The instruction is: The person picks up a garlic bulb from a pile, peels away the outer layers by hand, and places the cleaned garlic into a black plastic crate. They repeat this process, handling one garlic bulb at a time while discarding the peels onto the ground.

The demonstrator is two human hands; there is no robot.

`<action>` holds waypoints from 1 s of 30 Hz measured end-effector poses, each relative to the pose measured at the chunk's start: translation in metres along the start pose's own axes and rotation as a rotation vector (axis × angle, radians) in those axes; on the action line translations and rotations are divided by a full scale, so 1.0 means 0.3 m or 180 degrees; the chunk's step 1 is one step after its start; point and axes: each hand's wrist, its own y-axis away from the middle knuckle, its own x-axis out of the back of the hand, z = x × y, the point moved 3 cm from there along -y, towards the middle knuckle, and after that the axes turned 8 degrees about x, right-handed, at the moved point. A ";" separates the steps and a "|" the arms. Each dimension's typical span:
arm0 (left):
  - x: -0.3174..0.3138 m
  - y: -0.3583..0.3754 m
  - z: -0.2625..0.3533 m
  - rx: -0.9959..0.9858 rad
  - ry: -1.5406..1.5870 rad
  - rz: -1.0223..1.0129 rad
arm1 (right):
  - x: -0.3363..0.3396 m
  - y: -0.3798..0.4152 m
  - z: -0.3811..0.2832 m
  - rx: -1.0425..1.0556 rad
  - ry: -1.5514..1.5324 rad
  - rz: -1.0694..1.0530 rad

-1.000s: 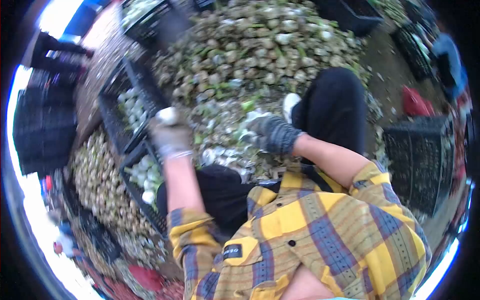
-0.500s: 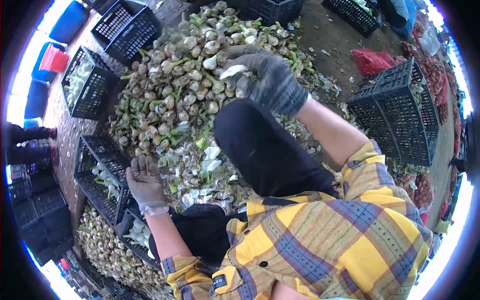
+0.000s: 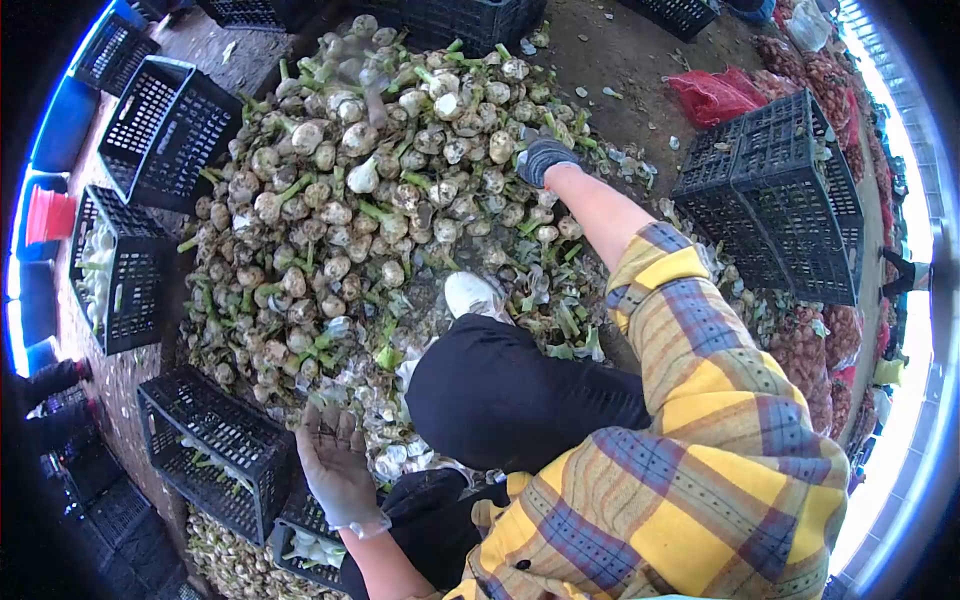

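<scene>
A large heap of garlic bulbs point(image 3: 340, 210), dirt-stained and with green stalk stubs, spreads out before me. My left hand point(image 3: 338, 465), in a pale, dirty glove, is palm up with its fingers apart and nothing in it. It is near a black crate and loose garlic skins. My right hand point(image 3: 546, 160), in a dark grey knit glove, reaches to the right edge of the heap. Its fingers are mostly hidden, so a hold on anything does not show. Peeled skins and leaf scraps point(image 3: 400, 455) lie around my white shoe point(image 3: 474, 295).
Black plastic crates stand left: an upright one point(image 3: 165, 130), one holding white stalks or bulbs point(image 3: 125, 270), and one on its side point(image 3: 215, 450). To the right are stacked crates point(image 3: 775, 195), a red net sack point(image 3: 712, 95) and filled net bags point(image 3: 800, 360).
My right hand has moved from the heap, where a white piece showed at its fingers, to the heap's right edge. The view has shifted and my white shoe now shows. My left hand stays open.
</scene>
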 end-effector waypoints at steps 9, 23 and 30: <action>-0.009 0.008 0.007 -0.0059 0.0089 -0.0229 | 0.230 0.110 -0.113 0.0794 0.0209 -0.0246; -0.054 0.150 0.031 -0.0930 -0.0393 -0.0681 | 0.830 0.803 -0.866 0.4221 -0.0008 -0.0457; 0.130 0.169 0.069 -0.1055 0.0940 -0.0650 | 0.629 0.979 -1.091 0.4717 -0.1676 -0.0808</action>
